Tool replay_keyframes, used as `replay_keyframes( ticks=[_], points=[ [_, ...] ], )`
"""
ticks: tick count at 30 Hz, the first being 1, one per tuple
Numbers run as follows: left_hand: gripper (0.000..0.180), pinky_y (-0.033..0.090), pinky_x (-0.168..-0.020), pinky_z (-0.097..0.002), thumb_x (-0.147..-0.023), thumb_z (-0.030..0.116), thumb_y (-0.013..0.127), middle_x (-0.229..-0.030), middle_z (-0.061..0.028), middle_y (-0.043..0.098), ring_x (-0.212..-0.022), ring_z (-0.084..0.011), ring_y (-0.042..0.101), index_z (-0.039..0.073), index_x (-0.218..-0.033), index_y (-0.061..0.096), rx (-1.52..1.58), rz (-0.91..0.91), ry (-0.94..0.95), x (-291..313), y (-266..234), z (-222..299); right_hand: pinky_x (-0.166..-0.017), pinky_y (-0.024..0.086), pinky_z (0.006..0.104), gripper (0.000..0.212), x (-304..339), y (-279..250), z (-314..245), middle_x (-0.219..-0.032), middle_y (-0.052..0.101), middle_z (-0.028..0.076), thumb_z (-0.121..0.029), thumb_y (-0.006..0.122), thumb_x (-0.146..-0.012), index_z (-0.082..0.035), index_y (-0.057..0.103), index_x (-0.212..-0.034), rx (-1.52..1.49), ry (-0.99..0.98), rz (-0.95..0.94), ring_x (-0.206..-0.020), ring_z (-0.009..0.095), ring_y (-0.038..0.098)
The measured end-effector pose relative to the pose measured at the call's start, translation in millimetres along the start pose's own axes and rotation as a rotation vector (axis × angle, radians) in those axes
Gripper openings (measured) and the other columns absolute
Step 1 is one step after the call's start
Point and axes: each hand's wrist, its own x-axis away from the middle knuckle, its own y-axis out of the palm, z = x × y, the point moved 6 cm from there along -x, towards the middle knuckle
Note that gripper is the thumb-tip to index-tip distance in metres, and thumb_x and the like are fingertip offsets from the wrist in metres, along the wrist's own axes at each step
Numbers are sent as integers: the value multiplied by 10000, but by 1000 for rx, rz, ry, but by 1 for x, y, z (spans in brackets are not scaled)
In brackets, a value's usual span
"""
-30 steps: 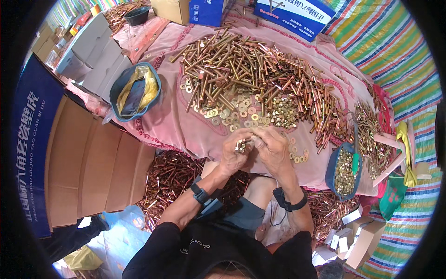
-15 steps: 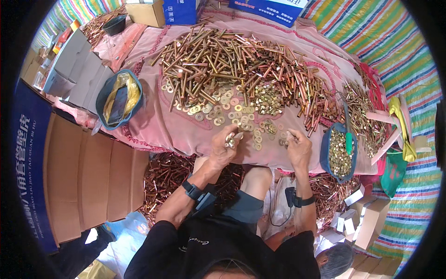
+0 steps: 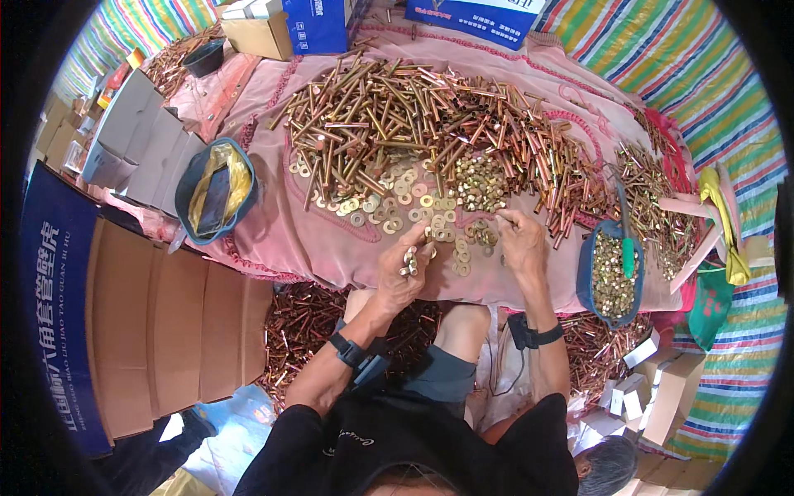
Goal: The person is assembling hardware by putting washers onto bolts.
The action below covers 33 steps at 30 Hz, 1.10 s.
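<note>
Left hand (image 3: 402, 271) clamped on fasteners (image 3: 408, 263); right hand (image 3: 523, 241) apart, near nuts (image 3: 481, 182), grip unclear. Left blue carton (image 3: 78, 347): white lettering (image 3: 50, 307).

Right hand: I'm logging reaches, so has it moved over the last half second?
Yes: the right hand has moved forward and slightly left, closer to the pile of small nuts on the cloth.

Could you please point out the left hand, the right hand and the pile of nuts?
Left hand (image 3: 397, 277): head view, on the back of the hand.
Right hand (image 3: 524, 245): head view, on the back of the hand.
Pile of nuts (image 3: 481, 183): head view, mid-pile.
</note>
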Motion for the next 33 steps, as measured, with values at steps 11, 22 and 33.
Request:
replay_keyframes(
  ticks=[11,22,33],
  points=[
    [370,548,-769,-296,-972,9,670,-1013,-97,708,-870,-162,675,19,-1338,613,-28,39,47,-4,-1,7,-742,534,408,264,-20,1,18,-912,738,162,-254,646,-969,-80,744,-1143,-80,97,65,-821,300,724],
    [352,560,-789,-300,-975,10,657,-1064,-141,740,-907,-188,718,11,-1324,617,54,5,-5,2,0,1,-728,553,444,259,-31,14,29,-891,719,188,-256,654,-974,-56,706,-1130,147,-76,-33,-774,324,716],
    [374,567,-814,-311,-960,-33,623,-1118,-186,716,-966,-231,721,-2,-1333,607,52,-29,20,-1,-2,-1,-663,552,238,351,38,51,-54,-906,669,39,-294,596,-1061,4,650,-1236,-991,84,-467,-750,99,658]
  ],
)
